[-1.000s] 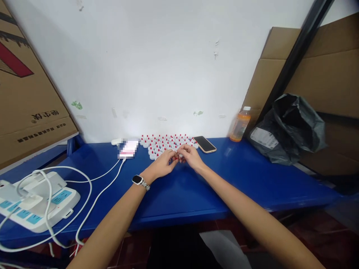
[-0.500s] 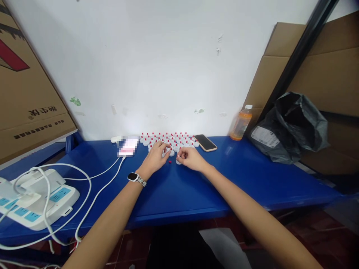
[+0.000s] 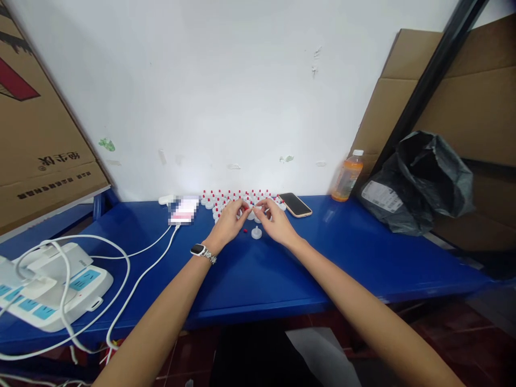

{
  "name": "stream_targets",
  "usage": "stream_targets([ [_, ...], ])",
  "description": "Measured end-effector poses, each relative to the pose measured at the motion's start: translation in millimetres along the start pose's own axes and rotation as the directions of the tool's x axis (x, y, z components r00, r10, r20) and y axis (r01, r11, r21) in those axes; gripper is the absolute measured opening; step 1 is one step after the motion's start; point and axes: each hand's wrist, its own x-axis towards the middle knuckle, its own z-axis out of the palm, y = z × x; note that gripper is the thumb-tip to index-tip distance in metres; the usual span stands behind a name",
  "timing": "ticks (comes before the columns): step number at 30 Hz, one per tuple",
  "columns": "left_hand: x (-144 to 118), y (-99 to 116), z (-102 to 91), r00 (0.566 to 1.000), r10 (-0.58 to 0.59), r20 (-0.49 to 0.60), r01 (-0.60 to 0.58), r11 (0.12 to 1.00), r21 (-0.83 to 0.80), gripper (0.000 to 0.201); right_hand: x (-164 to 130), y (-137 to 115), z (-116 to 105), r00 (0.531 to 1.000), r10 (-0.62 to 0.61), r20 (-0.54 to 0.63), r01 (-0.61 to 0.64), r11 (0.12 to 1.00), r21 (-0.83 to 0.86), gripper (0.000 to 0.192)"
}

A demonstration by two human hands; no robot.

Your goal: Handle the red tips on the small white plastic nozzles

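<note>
Above the near edge of a cluster of white caps with red tips (image 3: pixel 209 204), my left hand (image 3: pixel 229 221) and my right hand (image 3: pixel 279 221) are close together, fingertips almost meeting. The fingers of both are curled into a pinch; whatever lies between them is too small or hidden to make out. Just below the fingertips a single translucent white cap (image 3: pixel 256 233) stands on the table, its narrow spout bare. Beside it, to the left, lies a loose red tip (image 3: pixel 245 231). My hands hide part of the cluster.
On the blue table (image 3: pixel 258 285) a phone (image 3: pixel 296 205) lies right of the cluster and a plugged-in device (image 3: pixel 184 210) left of it. A power strip (image 3: pixel 52 301) with looping white cables is at left. An orange drink bottle (image 3: pixel 347 176) and black plastic bag (image 3: pixel 419 185) stand right.
My right hand has let go of the white cap, leaving it standing on the table, and moved up toward the cluster. My left hand has shifted slightly right, bringing the fingertips together.
</note>
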Motion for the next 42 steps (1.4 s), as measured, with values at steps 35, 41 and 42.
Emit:
stream_targets([
  [35, -1, 2, 8.9, 0.996, 0.032, 0.078, -0.047, 0.979, 0.2, 0.031, 12, 20, 1, 1.0, -0.003, -0.007, 0.005, 0.965, 0.263, 0.031],
  [41, -5, 2, 10.4, 0.991, 0.039, 0.128, -0.078, 0.946, 0.316, 0.03, 14, 26, -4, 0.999, 0.04, 0.024, -0.044, 0.971, 0.234, 0.026],
  [42, -5, 2, 8.0, 0.993, 0.039, 0.115, -0.072, 0.951, 0.3, 0.03, 14, 26, -7, 0.999, 0.05, 0.018, -0.053, 0.98, 0.19, 0.024],
])
